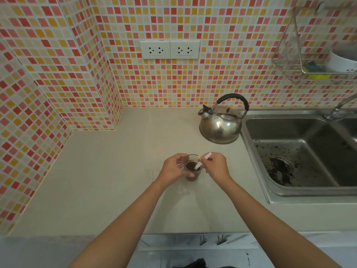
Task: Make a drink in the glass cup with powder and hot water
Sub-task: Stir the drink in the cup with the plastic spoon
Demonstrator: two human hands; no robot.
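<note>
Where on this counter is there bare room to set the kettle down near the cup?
Bare counter lies left of the glass cup, towards the tiled wall, and between cup and kettle. Around the cup, left hand and right hand crowd it.

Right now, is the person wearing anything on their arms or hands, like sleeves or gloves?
No. Both forearms are bare as far as the picture shows, with no sleeves. The left hand and right hand have no gloves, and I see no watch, bracelet or rings.
</note>
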